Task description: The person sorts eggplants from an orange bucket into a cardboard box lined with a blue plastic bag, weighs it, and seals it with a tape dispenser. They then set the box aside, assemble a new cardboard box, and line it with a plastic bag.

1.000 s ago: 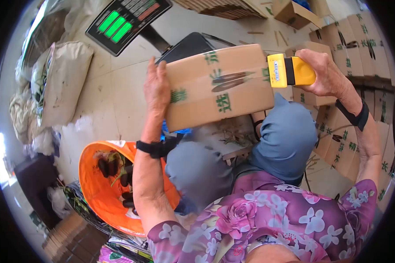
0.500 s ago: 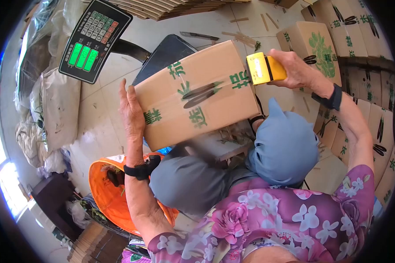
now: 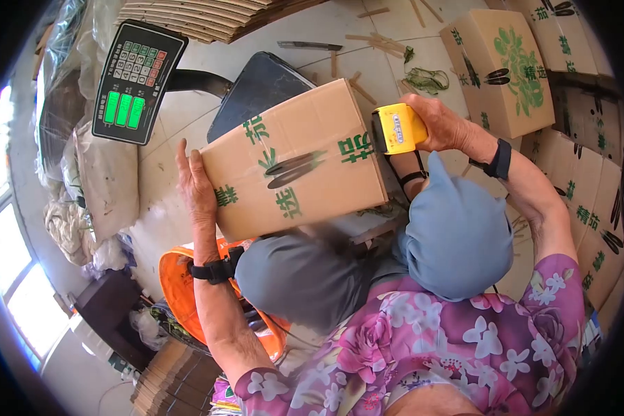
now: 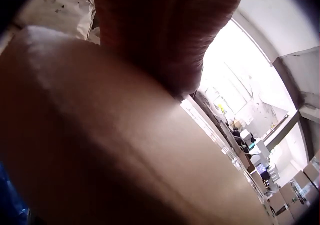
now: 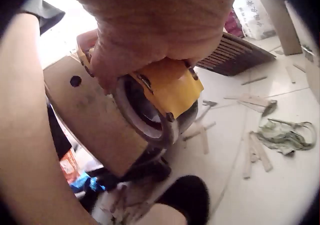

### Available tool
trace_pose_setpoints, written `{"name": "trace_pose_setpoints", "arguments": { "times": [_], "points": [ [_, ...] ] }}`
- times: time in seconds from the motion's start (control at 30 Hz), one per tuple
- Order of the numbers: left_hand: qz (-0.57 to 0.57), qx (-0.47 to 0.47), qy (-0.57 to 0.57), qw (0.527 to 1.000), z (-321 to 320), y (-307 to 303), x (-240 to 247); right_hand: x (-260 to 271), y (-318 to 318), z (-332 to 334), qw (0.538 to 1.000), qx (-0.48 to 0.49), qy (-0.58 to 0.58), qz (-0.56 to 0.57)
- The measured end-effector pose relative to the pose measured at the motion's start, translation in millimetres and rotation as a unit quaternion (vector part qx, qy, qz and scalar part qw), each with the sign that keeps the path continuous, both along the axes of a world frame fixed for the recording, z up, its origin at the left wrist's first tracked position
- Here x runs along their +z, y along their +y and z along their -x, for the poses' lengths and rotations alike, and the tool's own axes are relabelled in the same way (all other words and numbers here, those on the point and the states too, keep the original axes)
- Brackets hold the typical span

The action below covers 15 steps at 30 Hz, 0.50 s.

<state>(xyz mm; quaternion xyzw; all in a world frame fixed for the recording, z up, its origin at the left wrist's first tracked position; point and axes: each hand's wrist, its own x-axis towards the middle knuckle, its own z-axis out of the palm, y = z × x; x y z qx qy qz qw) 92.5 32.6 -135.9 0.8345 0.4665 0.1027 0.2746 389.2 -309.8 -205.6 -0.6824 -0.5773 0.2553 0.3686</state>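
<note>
Box (image 3: 295, 163) sat across the person's knees (image 3: 451, 229), near side of the scale platform (image 3: 256, 87). Long axis ran left to right, right end tipped farther away, printed green face up toward the head camera.

Left hand (image 3: 194, 184): fingers straight, pressed flat on the box's left end, not curled.

Right hand (image 3: 440, 125): closed round a yellow tape dispenser (image 3: 397, 129), held against the box's right end.

Only the right wrist view showed the tape roll (image 5: 150, 110) under the yellow body, a round hole (image 5: 75, 81) in the box end, and scraps (image 5: 280, 135) on the floor. The left wrist view gave only blurred cardboard and palm. Only the head view showed the scale display (image 3: 139, 80) far left and more printed boxes (image 3: 506, 69) to the right.
</note>
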Motion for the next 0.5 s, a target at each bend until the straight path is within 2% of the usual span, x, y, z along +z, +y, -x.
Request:
{"name": "trace_pose_setpoints", "arguments": {
  "times": [0.07,0.13,0.17,0.33,0.47,0.5],
  "points": [
    [-0.021,0.004,0.016,1.0,-1,0,-1,-21,-14,-13,1.0,0.0,-0.015,-0.005],
    [-0.02,0.006,0.022,1.0,-1,-1,1,-51,-41,-26,0.996,-0.019,-0.048,0.078],
    [-0.018,0.007,0.026,0.999,-3,-1,1,-57,-47,-29,0.995,-0.023,-0.055,0.085],
    [-0.02,0.004,0.017,1.0,-1,-1,-2,-51,-26,-11,0.992,-0.01,-0.084,0.097],
    [-0.011,0.007,0.02,1.0,-1,1,-1,-44,-5,-3,0.989,0.032,-0.135,0.059],
    [-0.009,0.009,0.017,1.0,-1,2,-3,-24,1,-6,0.978,0.04,-0.159,0.131]
  ]
}}
